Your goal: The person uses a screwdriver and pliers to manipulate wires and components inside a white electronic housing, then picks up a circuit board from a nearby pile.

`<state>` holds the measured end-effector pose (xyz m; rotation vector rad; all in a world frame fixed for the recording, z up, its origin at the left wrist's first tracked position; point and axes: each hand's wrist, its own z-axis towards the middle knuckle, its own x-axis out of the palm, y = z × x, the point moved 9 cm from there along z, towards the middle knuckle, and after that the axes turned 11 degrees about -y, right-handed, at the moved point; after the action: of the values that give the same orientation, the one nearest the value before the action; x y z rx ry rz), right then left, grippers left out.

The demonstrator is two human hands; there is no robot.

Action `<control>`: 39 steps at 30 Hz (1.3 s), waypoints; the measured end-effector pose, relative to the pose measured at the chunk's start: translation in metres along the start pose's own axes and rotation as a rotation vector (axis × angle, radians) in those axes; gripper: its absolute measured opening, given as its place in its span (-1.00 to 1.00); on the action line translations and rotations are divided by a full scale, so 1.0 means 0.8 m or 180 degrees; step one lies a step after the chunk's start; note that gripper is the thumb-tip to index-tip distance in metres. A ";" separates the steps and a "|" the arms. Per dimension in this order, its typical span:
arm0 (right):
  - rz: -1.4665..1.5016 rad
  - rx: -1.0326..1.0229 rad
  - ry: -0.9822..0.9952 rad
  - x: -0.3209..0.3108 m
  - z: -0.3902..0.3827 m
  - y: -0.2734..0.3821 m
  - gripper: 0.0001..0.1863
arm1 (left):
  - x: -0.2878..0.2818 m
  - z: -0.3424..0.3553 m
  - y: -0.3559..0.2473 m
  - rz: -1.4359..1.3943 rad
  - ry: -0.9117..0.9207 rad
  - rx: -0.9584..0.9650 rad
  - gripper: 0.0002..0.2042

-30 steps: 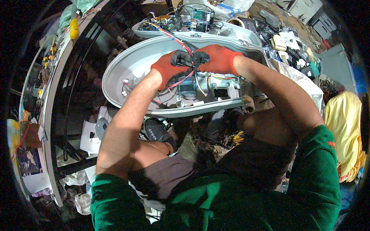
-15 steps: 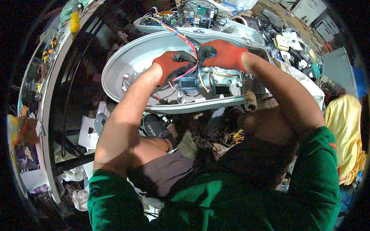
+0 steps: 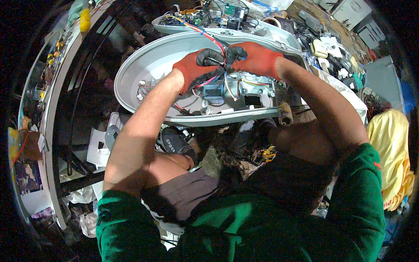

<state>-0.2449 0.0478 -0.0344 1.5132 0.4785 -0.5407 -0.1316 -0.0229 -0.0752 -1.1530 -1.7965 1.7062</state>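
Both my hands wear red work gloves with dark fingers and meet over a grey, oval plastic casing [image 3: 139, 65]. My left hand [image 3: 196, 70] pinches a bundle of coloured wires [image 3: 217, 43] from its left side. Close against it, my right hand [image 3: 255, 60] holds the same bundle from the right, with fingers curled. The wires run up over the casing's far rim and fan out below my fingers inside it. A bluish rectangular part [image 3: 213, 93] lies under the wires, beside a small upright clear-and-metal piece [image 3: 204, 107]. My fingertips hide the exact grip.
Behind the casing, a second grey shell [image 3: 266, 31] carries circuit boards [image 3: 230, 15] and cables. A rusty tube [image 3: 285, 114] stands by its near right edge. Scrap electronics [image 3: 325, 50] and a yellow sack [image 3: 389, 157] lie right; a metal-framed rack [image 3: 54, 131] stands left.
My left hand has shifted slightly upward, and its thumb and forefinger have moved a little apart from before. My right hand stays almost in place on the wires.
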 end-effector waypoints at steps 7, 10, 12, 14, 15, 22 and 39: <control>-0.0404 -0.0135 -0.0171 -0.013 -0.003 0.016 -0.62 | 0.001 0.000 -0.017 0.0061 -0.0111 0.0262 -0.75; -0.0737 -0.0307 -0.0185 -0.009 -0.003 0.029 -0.59 | -0.002 0.001 -0.008 0.0325 -0.0167 0.0305 -0.77; -0.0793 -0.0408 -0.0137 -0.006 -0.004 0.033 -0.58 | -0.005 -0.002 -0.010 0.0685 -0.0244 0.0402 -0.77; -0.0855 -0.0592 -0.0139 -0.007 -0.007 0.035 -0.58 | -0.002 -0.004 -0.022 0.1002 -0.0321 0.0545 -0.77; -0.0942 -0.0611 -0.0147 -0.008 -0.008 0.033 -0.58 | 0.003 -0.005 -0.029 0.1038 -0.0277 0.0636 -0.76; -0.0860 -0.0205 0.0013 -0.004 -0.004 0.030 -0.59 | -0.008 -0.003 -0.013 0.1086 -0.0414 0.0702 -0.74; -0.1241 -0.0692 -0.0179 -0.002 -0.004 0.039 -0.67 | 0.007 -0.009 -0.025 0.0407 -0.0376 0.0290 -0.78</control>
<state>-0.2275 0.0505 -0.0086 1.1979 0.7704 -0.8043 -0.1351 -0.0126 -0.0560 -1.1732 -1.7252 1.9460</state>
